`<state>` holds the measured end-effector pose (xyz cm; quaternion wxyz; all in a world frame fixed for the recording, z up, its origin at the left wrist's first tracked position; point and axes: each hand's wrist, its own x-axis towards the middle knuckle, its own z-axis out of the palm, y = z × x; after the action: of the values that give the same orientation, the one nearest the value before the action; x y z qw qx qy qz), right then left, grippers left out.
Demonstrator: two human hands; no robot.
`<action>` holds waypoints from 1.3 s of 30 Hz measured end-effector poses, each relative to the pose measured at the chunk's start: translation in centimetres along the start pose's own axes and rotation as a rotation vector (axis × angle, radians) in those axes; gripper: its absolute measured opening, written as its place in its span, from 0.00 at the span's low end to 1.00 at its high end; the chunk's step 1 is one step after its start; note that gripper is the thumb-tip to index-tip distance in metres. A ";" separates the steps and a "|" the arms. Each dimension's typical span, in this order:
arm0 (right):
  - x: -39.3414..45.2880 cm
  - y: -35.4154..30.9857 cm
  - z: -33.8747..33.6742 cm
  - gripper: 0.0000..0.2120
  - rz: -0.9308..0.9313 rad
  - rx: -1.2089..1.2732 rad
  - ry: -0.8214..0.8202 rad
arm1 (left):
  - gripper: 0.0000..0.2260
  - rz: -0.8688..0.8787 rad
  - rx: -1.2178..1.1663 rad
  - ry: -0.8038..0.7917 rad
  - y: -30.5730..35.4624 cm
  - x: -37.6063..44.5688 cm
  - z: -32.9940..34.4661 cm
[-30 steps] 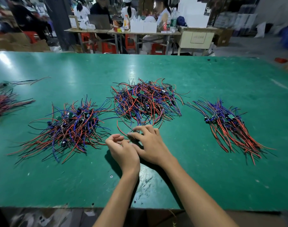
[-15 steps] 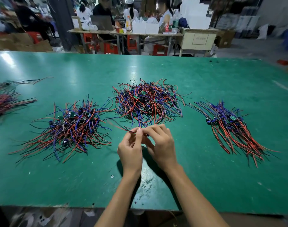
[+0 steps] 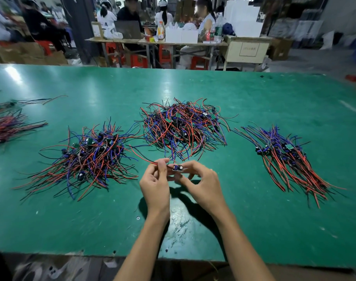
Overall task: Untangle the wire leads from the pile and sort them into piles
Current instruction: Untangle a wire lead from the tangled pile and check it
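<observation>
Bright overhead light, glare on green table [image 3: 51, 199], blurred background, wide-angle bowing

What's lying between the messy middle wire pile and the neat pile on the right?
Only bare green table, in the head view; the middle pile and right pile lie apart.

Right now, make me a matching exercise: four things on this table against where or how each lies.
1. middle pile
2. right pile
3. small board
4. far-left pile

A. cut off by the picture's edge
B. held between both hands
C. tangled, just beyond the hands
D. leads combed roughly one way

Pairs: 1-C, 2-D, 3-B, 4-A
</observation>
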<state>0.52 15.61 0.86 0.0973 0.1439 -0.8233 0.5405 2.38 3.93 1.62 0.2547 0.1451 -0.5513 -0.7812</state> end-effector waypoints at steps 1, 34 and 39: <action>-0.1 -0.3 0.0 0.10 -0.019 0.037 0.021 | 0.08 -0.023 -0.024 -0.005 0.1 0.0 -0.1; 0.7 0.8 0.3 0.15 0.263 0.102 0.175 | 0.24 -0.205 -0.120 0.437 5.6 5.2 -6.6; 1.7 1.4 0.5 0.06 0.276 -0.074 0.231 | 0.21 -0.284 -0.131 0.591 6.2 5.6 -5.9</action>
<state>-1.57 15.44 -0.02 0.1213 -0.0370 -0.8378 0.5311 2.17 -5.44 5.62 0.3010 0.4242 -0.3764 -0.7667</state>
